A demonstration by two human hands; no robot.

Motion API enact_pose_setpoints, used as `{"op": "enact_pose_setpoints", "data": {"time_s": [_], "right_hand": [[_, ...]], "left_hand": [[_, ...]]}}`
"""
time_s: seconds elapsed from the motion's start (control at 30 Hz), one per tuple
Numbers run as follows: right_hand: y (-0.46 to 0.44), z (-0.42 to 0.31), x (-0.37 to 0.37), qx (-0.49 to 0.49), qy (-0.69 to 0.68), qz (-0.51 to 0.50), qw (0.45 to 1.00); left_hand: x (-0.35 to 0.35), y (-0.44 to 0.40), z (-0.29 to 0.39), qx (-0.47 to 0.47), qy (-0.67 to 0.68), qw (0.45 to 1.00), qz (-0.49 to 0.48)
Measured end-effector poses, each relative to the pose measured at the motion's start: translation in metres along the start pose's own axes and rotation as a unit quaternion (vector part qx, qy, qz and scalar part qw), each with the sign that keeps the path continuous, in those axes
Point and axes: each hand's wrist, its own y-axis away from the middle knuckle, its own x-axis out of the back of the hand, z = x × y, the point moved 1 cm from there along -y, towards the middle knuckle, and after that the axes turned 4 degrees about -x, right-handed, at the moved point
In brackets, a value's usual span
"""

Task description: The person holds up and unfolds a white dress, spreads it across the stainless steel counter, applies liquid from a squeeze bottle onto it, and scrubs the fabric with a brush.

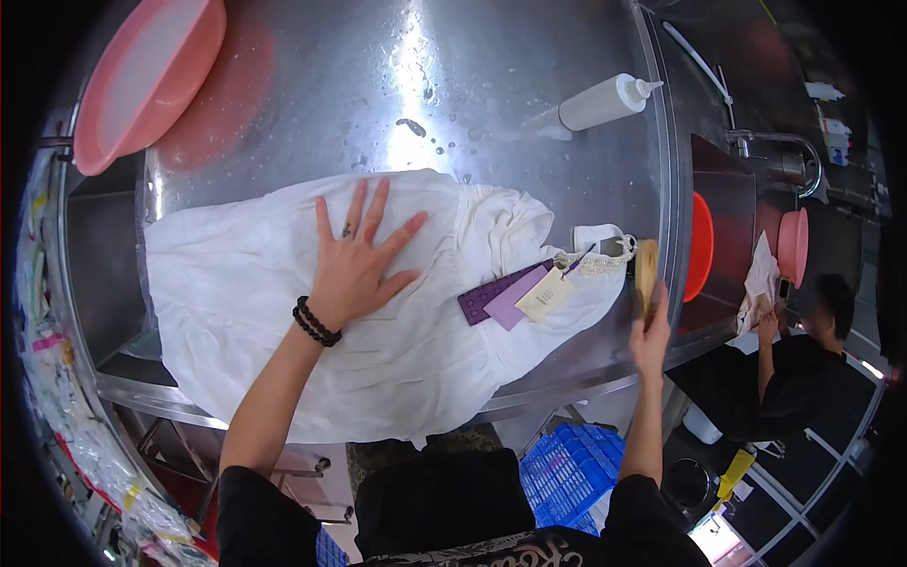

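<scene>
Left hand (353, 269), fingers wide, steadying long white cloth dress (255, 274), ideally flat; right hand (650, 338) gripping slim tan wooden tool (646, 266).

The setting was a workshop, apparently a garment laundry. A wet stainless-steel bench (321, 113) carried a white garment (255, 255) with hang tags (515, 295); a squeeze bottle (603, 102) was near its right edge and a pink basin (179, 90) by its left edge. Beyond the right edge were a sink (720, 165), a tap (798, 136) and a red basin (700, 246). Blue crates (572, 472) lay below the near edge, and plastic-wrapped items (94, 463) ran outside the left edge. Another person (803, 383) in black, farther right, indicated a shared workplace.
</scene>
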Motion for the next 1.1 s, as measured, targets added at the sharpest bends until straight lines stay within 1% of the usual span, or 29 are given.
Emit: {"op": "enact_pose_setpoints", "data": {"time_s": [0.03, 0.17, 0.2, 0.3, 0.33, 0.37, 0.4, 0.47, 0.5, 0.57, 0.6, 0.67, 0.7, 0.77, 0.8, 0.83, 0.87, 0.9, 0.93, 0.97, 1.0, 1.03, 1.07, 1.1], "right_hand": [[-0.002, -0.004, 0.000, 0.003, -0.004, 0.000, 1.000], [0.016, -0.035, 0.016, 0.042, -0.065, 0.134, 0.988], [0.022, -0.059, 0.016, 0.040, -0.105, 0.126, 0.986], [0.037, -0.160, -0.021, 0.163, -0.114, 0.071, 0.977], [0.044, -0.205, -0.037, 0.202, -0.118, 0.009, 0.972], [0.048, -0.240, -0.068, 0.253, -0.143, -0.007, 0.957], [0.057, -0.261, -0.100, 0.253, -0.122, -0.042, 0.959], [0.072, -0.303, -0.144, 0.269, -0.020, -0.096, 0.958], [0.070, -0.312, -0.157, 0.283, 0.049, -0.107, 0.952], [0.062, -0.303, -0.164, 0.279, 0.144, -0.059, 0.948], [0.056, -0.286, -0.169, 0.262, 0.183, -0.031, 0.947], [0.035, -0.267, -0.148, 0.225, 0.120, 0.013, 0.967], [0.030, -0.269, -0.140, 0.221, 0.111, 0.012, 0.969], [0.019, -0.292, -0.128, 0.225, 0.105, 0.018, 0.969], [0.012, -0.308, -0.125, 0.251, 0.047, 0.028, 0.966], [0.009, -0.337, -0.119, 0.277, -0.012, 0.036, 0.960], [0.005, -0.369, -0.112, 0.242, -0.066, 0.023, 0.968], [0.005, -0.419, -0.103, 0.206, -0.124, 0.007, 0.971], [-0.005, -0.459, -0.100, 0.258, -0.137, 0.002, 0.956], [-0.016, -0.503, -0.101, 0.338, -0.131, 0.007, 0.932], [-0.025, -0.551, -0.105, 0.385, -0.118, -0.005, 0.915], [-0.033, -0.599, -0.108, 0.432, -0.108, -0.018, 0.895], [-0.039, -0.644, -0.121, 0.448, -0.089, 0.027, 0.889], [-0.061, -0.693, -0.145, 0.481, -0.023, -0.006, 0.877]], "left_hand": [[0.002, 0.002, -0.005, 0.001, -0.005, 1.000, 0.002], [0.009, 0.032, -0.040, 0.022, 0.090, 0.994, 0.062], [0.011, 0.037, -0.045, 0.022, 0.090, 0.994, 0.060], [0.019, 0.044, -0.060, -0.048, 0.006, 0.999, -0.003], [0.021, 0.045, -0.063, -0.072, -0.022, 0.997, -0.024], [0.022, 0.046, -0.065, -0.074, -0.020, 0.997, -0.025], [0.023, 0.048, -0.065, -0.072, -0.018, 0.997, -0.024], [0.022, 0.048, -0.066, -0.070, -0.013, 0.997, -0.021], [0.020, 0.049, -0.067, -0.070, -0.007, 0.997, -0.021], [0.017, 0.047, -0.070, -0.068, 0.007, 0.998, -0.012], [0.017, 0.046, -0.073, -0.066, 0.012, 0.998, -0.003], [0.015, 0.052, -0.072, -0.054, 0.030, 0.998, 0.012], [0.014, 0.055, -0.071, -0.054, 0.038, 0.998, 0.015], [0.008, 0.057, -0.072, -0.053, 0.051, 0.997, 0.028], [0.006, 0.056, -0.075, -0.057, 0.053, 0.996, 0.036], [0.004, 0.056, -0.077, -0.060, 0.055, 0.996, 0.043], [0.002, 0.056, -0.079, -0.064, 0.070, 0.995, 0.037], [-0.001, 0.058, -0.082, -0.068, 0.081, 0.994, 0.030], [0.000, 0.057, -0.084, -0.065, 0.066, 0.995, 0.038], [0.000, 0.056, -0.083, -0.069, 0.071, 0.995, 0.022], [0.002, 0.056, -0.082, -0.070, 0.079, 0.994, 0.003], [0.004, 0.057, -0.081, -0.069, 0.080, 0.994, 0.004], [0.005, 0.057, -0.082, -0.070, 0.083, 0.994, 0.003], [0.007, 0.057, -0.085, -0.069, 0.075, 0.995, 0.003]]}}
